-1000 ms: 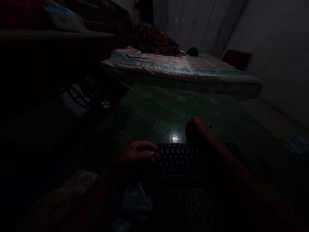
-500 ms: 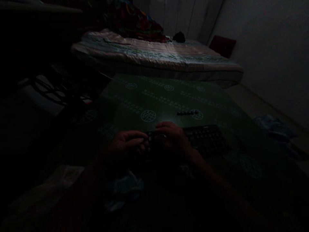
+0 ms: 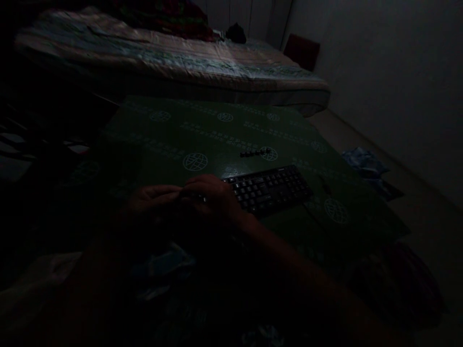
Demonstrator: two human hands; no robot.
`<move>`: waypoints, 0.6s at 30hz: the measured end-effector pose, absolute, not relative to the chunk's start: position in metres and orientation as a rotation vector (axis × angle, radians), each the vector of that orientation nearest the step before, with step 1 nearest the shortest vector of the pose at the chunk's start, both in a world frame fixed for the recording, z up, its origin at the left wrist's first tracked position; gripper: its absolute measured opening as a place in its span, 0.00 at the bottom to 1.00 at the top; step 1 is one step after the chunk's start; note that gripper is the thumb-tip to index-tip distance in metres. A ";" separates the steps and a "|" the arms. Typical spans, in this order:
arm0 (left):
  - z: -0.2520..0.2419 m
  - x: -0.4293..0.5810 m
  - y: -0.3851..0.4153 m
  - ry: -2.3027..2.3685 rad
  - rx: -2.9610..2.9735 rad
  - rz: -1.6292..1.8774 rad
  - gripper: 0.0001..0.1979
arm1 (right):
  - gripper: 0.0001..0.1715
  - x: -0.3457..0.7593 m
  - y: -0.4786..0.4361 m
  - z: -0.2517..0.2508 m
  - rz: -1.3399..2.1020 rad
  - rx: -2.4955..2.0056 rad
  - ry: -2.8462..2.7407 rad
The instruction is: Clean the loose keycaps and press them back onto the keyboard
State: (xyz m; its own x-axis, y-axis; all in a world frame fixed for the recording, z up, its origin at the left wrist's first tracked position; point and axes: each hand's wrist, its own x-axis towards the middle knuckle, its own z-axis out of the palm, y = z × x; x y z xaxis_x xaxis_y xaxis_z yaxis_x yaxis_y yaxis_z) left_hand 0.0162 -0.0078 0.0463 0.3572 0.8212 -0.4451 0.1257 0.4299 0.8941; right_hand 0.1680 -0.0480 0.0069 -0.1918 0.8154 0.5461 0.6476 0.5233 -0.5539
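Light in the room is poor; from where I stand, fine detail at the hands is lost. The keyboard lies on the green printed surface, right end exposed, left part in shadow beneath the hands. A thin cable appears to run from near its right end.

The right hand is over the left part of the keyboard, fingers curled and bent downward. The left hand is just beside it, at the left, fingers drawn close together, their tips meeting or nearly meeting the right hand. Whether either set of fingers grips anything, I cannot tell.

Beyond the keyboard, a short row of small dark pieces lies on the surface, apart from both hands. A bluish cloth is near the left forearm. The bed stands behind.

Handling, in my judgement: the keyboard is light and stiff, its casing hard, and liable to slide on so glossy a surface. The keys are the delicate part. Sound holding points are the long edges or the bare right end, clear of keys and cable.
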 end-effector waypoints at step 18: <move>0.058 0.008 -0.007 1.129 1.040 0.783 0.08 | 0.18 0.139 -0.077 0.002 0.144 -1.416 -1.752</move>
State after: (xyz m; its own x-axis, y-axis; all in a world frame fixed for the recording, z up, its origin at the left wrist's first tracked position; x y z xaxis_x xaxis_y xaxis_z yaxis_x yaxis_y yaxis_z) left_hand 0.0076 -0.0071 0.0582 0.2681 0.9045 -0.3318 0.0066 0.3427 0.9394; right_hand 0.1389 -0.0773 0.0022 0.0088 0.8451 0.5346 0.7464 0.3502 -0.5659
